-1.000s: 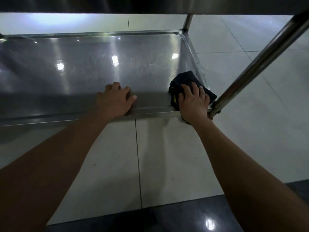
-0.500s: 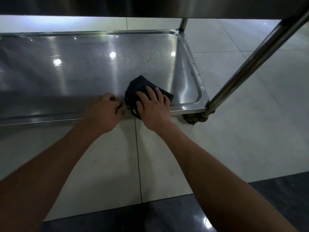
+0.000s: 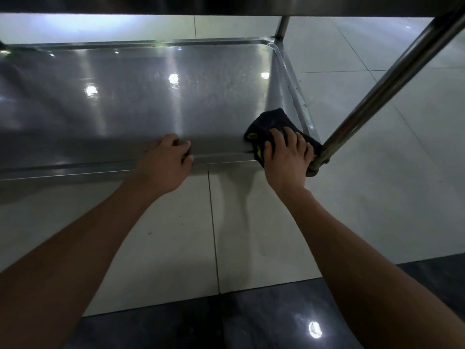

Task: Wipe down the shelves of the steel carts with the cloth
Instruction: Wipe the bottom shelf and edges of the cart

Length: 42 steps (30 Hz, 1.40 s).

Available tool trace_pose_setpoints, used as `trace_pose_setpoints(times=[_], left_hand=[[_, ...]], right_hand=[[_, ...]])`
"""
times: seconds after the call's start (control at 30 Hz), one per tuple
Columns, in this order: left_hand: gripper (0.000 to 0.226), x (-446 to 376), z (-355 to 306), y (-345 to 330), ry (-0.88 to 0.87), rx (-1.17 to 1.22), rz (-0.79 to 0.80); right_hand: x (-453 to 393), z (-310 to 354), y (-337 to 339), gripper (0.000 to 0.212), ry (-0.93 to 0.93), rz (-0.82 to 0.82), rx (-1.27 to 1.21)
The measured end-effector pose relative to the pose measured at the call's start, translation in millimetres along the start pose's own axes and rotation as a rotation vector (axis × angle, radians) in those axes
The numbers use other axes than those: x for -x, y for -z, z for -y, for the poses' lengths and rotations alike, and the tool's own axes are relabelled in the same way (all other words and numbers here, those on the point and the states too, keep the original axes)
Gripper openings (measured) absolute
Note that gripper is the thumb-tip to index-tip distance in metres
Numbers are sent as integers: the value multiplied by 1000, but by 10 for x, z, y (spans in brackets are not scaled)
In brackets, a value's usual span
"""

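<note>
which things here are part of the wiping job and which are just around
Part of the job:
- dark cloth, pressed flat under the right hand at the shelf's near right corner
- bottom steel shelf of the cart
- left hand, gripping the shelf's front rim

Just around:
- cart's upright post
- tiled floor
- upper shelf's underside

The low steel cart shelf (image 3: 141, 102) is shiny grey metal. It looks smooth, with faint brushed streaks, and bright spots of light shine on it. The round steel cart post (image 3: 392, 79) is shiny, smooth metal too. The dark, soft cloth with yellow marks (image 3: 270, 124) looks fuzzy and matt, not shiny at all. The pale floor tiles (image 3: 364, 172) are smooth and a bit glossy. The dark floor strip (image 3: 264, 318) near the bottom is very glossy, with a bright spot of light on it.
</note>
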<state>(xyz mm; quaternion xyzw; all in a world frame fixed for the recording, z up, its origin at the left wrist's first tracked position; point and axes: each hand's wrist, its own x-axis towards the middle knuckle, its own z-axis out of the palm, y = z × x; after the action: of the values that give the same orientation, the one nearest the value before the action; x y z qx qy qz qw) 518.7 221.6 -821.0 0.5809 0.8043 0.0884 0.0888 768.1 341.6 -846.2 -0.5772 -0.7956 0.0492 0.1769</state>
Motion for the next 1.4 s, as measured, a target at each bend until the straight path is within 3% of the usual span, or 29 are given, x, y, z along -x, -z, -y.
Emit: trace_pose_setpoints(times=[0.13, 0.3, 0.4, 0.63, 0.9, 1.2, 1.4], left_hand=[[44, 10, -43, 53, -9, 44, 16], [24, 124, 94, 124, -51, 29, 33], [24, 259, 346, 220, -19, 10, 21], [33, 582, 738, 545, 78, -49, 36], [19, 848, 950, 795, 100, -83, 24], [30, 1290, 1562, 994, 143, -98, 23], [42, 2102, 1983, 1619, 281, 8, 69]], right_hand=[[249, 194, -28, 44, 84, -22, -23], [546, 744, -183, 44, 295, 71, -4], [550, 1016, -207, 42, 355, 109, -2], [576, 1373, -154, 42, 438, 150, -24], [611, 1744, 59, 40, 504, 203, -92], [716, 2393, 315, 36, 614, 274, -141], [1009, 3313, 770, 35, 590, 382, -185]])
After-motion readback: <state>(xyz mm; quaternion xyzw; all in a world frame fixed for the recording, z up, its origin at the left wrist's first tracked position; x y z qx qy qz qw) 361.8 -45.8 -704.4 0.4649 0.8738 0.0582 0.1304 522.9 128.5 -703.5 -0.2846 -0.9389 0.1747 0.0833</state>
